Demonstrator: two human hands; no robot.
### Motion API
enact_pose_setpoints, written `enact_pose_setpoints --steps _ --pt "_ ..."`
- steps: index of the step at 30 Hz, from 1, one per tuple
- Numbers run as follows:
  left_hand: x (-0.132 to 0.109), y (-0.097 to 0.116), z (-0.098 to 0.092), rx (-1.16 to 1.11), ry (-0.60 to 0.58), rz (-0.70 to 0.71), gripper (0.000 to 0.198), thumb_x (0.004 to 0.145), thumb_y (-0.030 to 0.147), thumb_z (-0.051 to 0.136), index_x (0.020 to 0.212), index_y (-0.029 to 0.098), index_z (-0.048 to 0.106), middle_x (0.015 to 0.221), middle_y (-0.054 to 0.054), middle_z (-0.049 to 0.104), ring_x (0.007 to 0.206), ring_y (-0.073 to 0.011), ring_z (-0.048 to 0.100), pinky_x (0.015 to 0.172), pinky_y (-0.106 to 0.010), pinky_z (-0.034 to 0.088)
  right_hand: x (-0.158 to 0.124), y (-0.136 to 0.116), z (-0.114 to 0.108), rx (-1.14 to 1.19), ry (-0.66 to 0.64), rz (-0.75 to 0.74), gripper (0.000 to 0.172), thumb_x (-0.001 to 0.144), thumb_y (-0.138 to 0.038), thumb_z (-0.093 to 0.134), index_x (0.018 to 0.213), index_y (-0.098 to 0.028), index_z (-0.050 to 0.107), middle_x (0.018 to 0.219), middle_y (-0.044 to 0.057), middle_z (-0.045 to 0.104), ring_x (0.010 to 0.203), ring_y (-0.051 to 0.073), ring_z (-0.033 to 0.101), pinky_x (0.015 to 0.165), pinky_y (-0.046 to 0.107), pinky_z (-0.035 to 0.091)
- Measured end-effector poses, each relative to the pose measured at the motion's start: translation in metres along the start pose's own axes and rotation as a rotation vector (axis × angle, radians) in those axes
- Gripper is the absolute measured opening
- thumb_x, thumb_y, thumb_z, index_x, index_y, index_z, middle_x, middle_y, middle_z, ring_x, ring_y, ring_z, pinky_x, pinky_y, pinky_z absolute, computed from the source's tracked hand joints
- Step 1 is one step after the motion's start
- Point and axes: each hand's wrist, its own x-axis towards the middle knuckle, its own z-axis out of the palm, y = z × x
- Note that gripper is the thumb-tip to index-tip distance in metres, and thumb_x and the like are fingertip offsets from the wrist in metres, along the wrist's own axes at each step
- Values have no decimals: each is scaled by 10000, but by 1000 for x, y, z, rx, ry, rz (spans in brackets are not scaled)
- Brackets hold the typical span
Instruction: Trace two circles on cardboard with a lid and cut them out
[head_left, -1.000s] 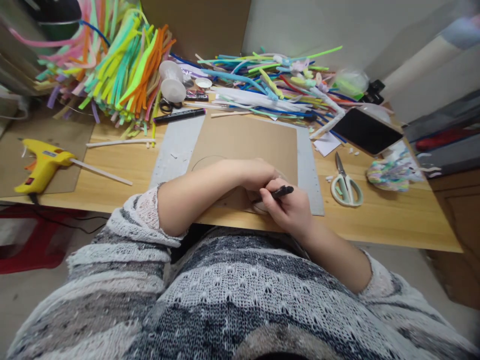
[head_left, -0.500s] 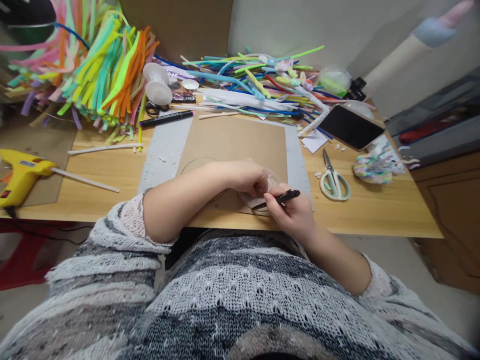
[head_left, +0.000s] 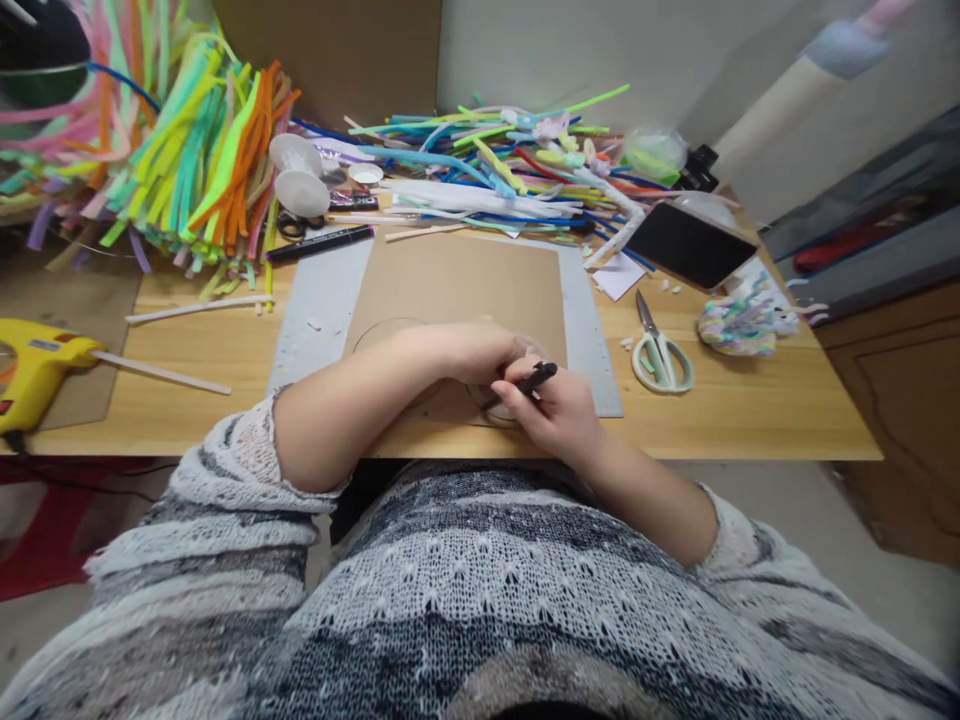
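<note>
the right hand [head_left: 559, 405] holds a black pen [head_left: 538, 378] close to the table's front edge, its thumb and fingers closed around the barrel and its tip pointing down toward the brown cardboard [head_left: 465, 280]. the left hand [head_left: 484, 350] lies just beside it, bent at the wrist over the cardboard; its fingers are mostly hidden, so it is impossible to tell how far open they are or what they have hold of. the cardboard lies on a grey mat [head_left: 596, 345], which shows past its left and right edges, near the front edge of the wooden table [head_left: 787, 420]. a drawn curve [head_left: 375, 325] runs on the cardboard near its left edge, partly covered by the left forearm. a black marker [head_left: 321, 244] lies across the mat's far left corner. toward the table's right edge are scissors [head_left: 662, 362], blades pointing away from the person, with a phone [head_left: 691, 245] beyond them. at the table's left end, a yellow glue gun [head_left: 45, 365] lies near the front edge, and fuzzy sticks [head_left: 217, 150] pile up behind it.
</note>
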Motion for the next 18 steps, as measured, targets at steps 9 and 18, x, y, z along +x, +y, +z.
enact_pose_setpoints --steps 9,18 --pt "0 -8 4 -82 -54 31 201 767 202 592 923 258 707 913 15 706 788 -142 592 726 -234 365 -19 2 -17 -5 7 77 95 850 -182 512 758 -199 509 657 -17 525 595 116 503 571 259 408" --pt "0 -6 1 -32 -59 12 312 751 171 639 1038 283 683 1039 15 691 922 -160 595 814 -258 337 -27 34 -47 -219 294 221 109 826 -217 552 724 -200 515 638 -11 533 580 131 512 571 271 415"
